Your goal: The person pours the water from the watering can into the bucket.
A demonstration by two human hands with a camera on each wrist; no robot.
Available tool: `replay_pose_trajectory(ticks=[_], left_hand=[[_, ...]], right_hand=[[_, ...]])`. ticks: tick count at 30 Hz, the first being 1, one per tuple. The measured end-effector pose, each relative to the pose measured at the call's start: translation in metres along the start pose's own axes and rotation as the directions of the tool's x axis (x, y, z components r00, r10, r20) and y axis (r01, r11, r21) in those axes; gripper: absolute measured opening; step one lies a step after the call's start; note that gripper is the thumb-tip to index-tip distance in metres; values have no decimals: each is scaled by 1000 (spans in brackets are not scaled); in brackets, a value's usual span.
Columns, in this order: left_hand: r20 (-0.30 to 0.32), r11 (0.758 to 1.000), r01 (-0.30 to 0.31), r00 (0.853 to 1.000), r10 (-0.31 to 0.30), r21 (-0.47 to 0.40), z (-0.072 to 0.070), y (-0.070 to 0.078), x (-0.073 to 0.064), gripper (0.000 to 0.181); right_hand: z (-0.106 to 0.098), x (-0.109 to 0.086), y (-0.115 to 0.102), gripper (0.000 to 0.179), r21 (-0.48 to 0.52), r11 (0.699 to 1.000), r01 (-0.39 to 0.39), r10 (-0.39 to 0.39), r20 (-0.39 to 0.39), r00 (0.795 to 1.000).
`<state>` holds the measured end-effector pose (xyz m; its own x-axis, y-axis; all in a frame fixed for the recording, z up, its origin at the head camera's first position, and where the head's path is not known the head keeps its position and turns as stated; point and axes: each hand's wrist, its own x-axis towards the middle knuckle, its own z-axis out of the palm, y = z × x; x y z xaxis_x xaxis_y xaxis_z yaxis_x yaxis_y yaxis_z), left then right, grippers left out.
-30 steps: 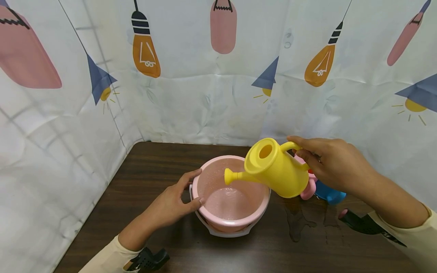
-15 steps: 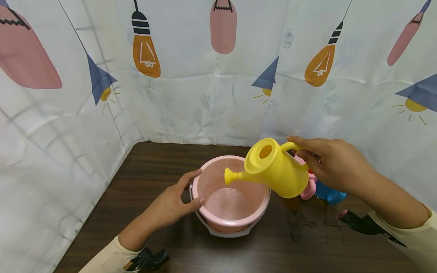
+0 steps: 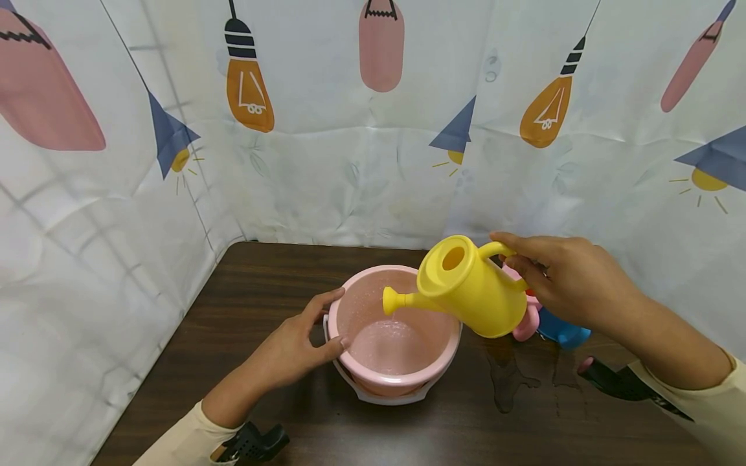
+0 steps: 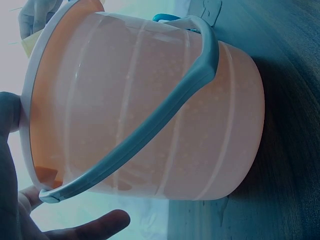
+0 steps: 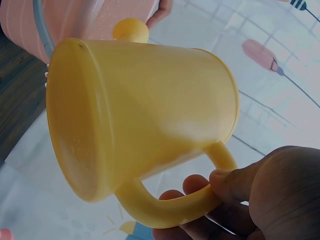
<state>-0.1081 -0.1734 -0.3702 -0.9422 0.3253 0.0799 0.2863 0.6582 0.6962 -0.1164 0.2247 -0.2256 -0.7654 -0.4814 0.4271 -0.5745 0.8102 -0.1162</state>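
Observation:
My right hand [image 3: 574, 278] grips the handle of a yellow toy watering can [image 3: 474, 294]. In the right wrist view, fingers and thumb wrap round the can's looped handle [image 5: 165, 212]. The can leans left, its spout [image 3: 393, 301] over the open mouth of a pink bucket [image 3: 390, 346]. A thin trickle of water falls from the spout, and shallow water with ripples lies on the bucket's bottom. My left hand [image 3: 297, 340] holds the bucket's left rim, thumb at the near side; in the left wrist view one finger [image 4: 95, 227] sticks out beside the bucket.
The bucket's pale handle [image 4: 155, 125] hangs down its side. Behind the watering can, a pink item [image 3: 527, 323] and a blue item [image 3: 565, 330] are partly hidden. Spilled water [image 3: 507, 382] wets the dark wooden table [image 3: 280, 272]. A printed white sheet [image 3: 350, 181] closes off the back and left.
Water now trickles visibly from the spout, and ripples have spread on the bucket's bottom. Both hands, the can and the bucket have stayed in place.

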Motion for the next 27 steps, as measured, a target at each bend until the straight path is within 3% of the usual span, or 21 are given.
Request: replay_pose_trajectory(ticks=[27], left_hand=[[-8,1000,6,1000,-6,17,1,1,-1,79]], right_hand=[[2,0,2,48,-3,999,42,-42,-28,999]])
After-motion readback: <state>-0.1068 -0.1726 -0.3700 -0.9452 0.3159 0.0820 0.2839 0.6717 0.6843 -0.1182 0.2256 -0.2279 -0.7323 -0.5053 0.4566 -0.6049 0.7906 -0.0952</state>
